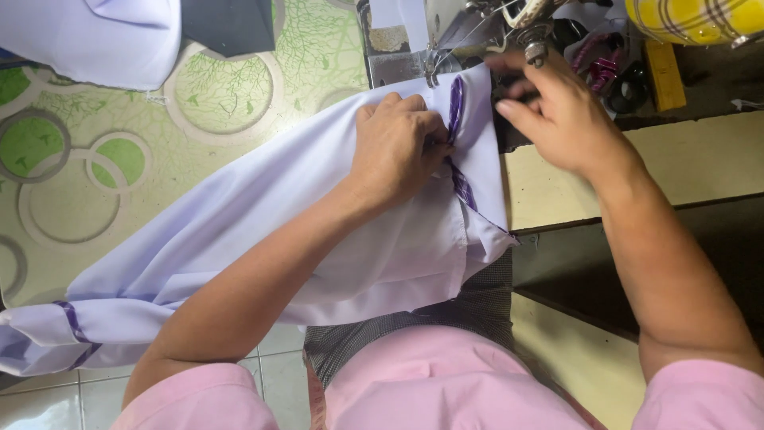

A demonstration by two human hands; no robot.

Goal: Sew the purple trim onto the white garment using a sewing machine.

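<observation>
At the bottom of the frame, pink sleeves and a checked lap are seen, with the pale lilac garment (263, 215) draped over them and trailing toward the lower left, where a purple-banded cuff (48, 334) hangs off the surface (119, 183). At centre, the left hand (395, 147) is laid knuckles-up on the cloth, fingers curled and pinched at the purple checked trim (456, 111), apparently so that the folded edge is kept flat and aligned. Just right of it, the right hand (561, 119) is held partly open, fingers extended toward the machine; whether anything is gripped cannot be told. The garment's edge is fed under the sewing machine head (446, 36) at top centre. Beyond, more pale cloth (95, 36) is heaped at upper left and a yellow checked object (692, 17) sits at upper right.
</observation>
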